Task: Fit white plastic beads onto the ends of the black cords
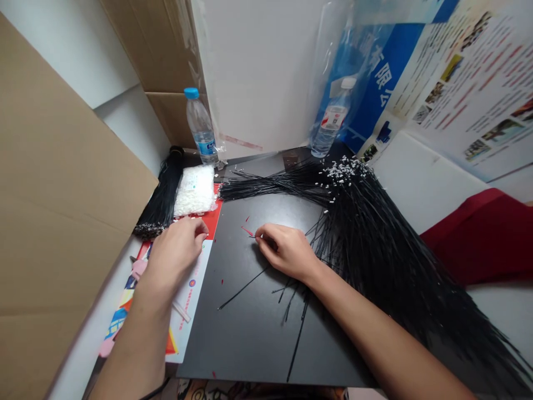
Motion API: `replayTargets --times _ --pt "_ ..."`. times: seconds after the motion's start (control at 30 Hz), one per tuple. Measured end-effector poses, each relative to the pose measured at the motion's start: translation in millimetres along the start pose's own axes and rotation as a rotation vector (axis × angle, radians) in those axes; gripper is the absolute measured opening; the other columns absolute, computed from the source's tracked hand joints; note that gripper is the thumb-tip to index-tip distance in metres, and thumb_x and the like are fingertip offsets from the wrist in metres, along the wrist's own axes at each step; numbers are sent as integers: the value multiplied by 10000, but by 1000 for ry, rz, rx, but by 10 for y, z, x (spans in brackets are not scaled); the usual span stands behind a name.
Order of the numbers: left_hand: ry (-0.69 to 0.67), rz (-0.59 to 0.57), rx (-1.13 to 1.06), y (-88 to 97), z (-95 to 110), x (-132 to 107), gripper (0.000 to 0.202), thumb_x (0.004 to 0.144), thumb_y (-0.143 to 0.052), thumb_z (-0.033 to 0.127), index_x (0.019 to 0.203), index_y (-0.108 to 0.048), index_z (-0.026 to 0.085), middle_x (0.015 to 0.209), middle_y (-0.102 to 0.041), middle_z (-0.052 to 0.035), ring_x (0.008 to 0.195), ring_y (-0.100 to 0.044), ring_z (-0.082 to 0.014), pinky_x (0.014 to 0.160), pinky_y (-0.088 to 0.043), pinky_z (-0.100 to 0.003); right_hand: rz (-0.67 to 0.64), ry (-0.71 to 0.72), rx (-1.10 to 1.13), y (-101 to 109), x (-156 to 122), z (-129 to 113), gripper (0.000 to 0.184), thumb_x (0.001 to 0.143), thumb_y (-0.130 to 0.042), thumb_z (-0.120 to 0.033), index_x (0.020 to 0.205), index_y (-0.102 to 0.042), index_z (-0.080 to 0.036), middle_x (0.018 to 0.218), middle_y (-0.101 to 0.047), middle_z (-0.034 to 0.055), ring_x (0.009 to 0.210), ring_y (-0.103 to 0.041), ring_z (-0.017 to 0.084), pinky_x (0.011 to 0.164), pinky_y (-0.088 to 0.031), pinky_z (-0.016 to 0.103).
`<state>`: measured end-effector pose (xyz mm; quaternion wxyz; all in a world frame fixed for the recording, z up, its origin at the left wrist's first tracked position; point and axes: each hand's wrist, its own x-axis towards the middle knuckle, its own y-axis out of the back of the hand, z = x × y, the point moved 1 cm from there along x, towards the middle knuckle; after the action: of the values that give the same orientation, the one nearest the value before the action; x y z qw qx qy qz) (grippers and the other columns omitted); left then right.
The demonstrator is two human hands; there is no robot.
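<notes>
Head view forward-down over tabletop [245, 328]

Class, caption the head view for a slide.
Right hand pinching a thin black strand beside a heap of strands; left hand near a white packet.

The table [233, 339] leaves room between left hand [179, 247] and right hand [289, 250]. Wires [375, 255] block the right, cardboard [70, 205] the left

Right hand [287, 250] pinches black strand [252, 237] over table [241, 339]; left hand [177, 247] near bag of white bits [195, 189] (blue-capped bottle [201, 125] behind); strand heap [375, 244] at right.
</notes>
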<state>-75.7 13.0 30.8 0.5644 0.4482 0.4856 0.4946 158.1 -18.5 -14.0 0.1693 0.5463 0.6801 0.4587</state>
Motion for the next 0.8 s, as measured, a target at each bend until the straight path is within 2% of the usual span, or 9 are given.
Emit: replayTargets --times 0.1,0.23,0.33,0.43,0.6,0.8 --pt "-88 29 -80 -40 8 20 157 857 -533 212 875 -688 219 941 -768 -70 844 -697 -257 686 -481 -340 5 7 -2 -4 -1 3 147 950 -507 -237 960 -647 -195 805 -689 11 653 -535 108 622 -325 245" --pt "-197 22 -341 -98 109 23 111 816 -562 193 845 -669 193 844 -754 -42 771 -690 -194 748 -513 -314 20 13 13 5 -8 2 134 948 -514 -230 958 -644 -198 810 -692 11 637 -527 107 629 -337 241" --pt "-242 -45 -557 -160 239 -2 79 803 -582 210 824 -655 187 795 -731 -29 691 -663 -161 688 -529 -296 34 23 51 15 -13 -11 130 944 -517 -226 951 -643 -196 811 -696 15 629 -527 108 636 -356 239" --pt "-301 -103 -817 -230 357 -35 120 822 -596 258 904 -634 179 868 -722 -44 684 -659 -145 649 -558 -286 54 6 123 19 -15 -27 131 941 -522 -231 955 -646 -194 807 -694 14 631 -536 107 637 -371 236" --pt "-315 -214 -1092 -269 461 -60 254 822 -644 308 1026 -663 158 913 -704 -61 712 -672 -147 698 -604 -320 109 -50 305 21 -12 -52 146 936 -530 -249 956 -658 -182 683 -627 -14 579 -514 100 613 -384 227" --pt "-268 -299 -1202 -221 469 -43 223 760 -729 330 897 -712 155 848 -726 -44 651 -649 -131 690 -607 -321 127 -68 375 40 2 -67 175 925 -554 -279 898 -690 -173 607 -539 -40 540 -443 91 583 -362 229"
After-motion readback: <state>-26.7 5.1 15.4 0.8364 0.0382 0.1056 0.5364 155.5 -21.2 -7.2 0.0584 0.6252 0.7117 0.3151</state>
